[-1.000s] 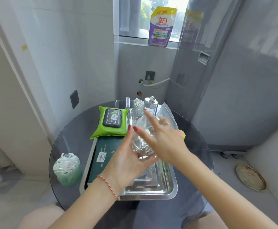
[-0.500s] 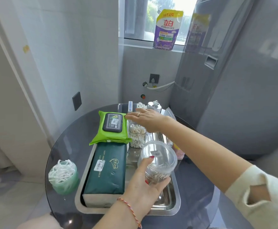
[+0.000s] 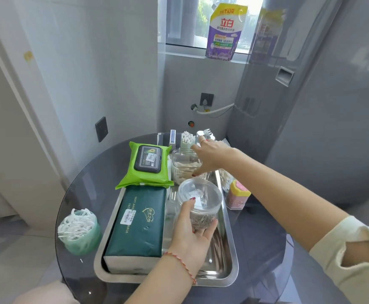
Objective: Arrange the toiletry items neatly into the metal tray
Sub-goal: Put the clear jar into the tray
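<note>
Both hands at work over the tray [image 3: 227, 279] on the round glass table [image 3: 264, 240].

The left hand [image 3: 192, 235] is wrapped around a clear jar [image 3: 201, 200] at the tray's right side, beside a dark green tissue pack [image 3: 138, 220]. The right hand [image 3: 212, 155] reaches to the far edge, fingers spread loosely over a swab jar [image 3: 184, 165], gripping nothing. A green wipes pack [image 3: 147, 165] lies far left. A floss cup [image 3: 78, 230] and a pink box [image 3: 237, 197] sit outside the tray.
</note>
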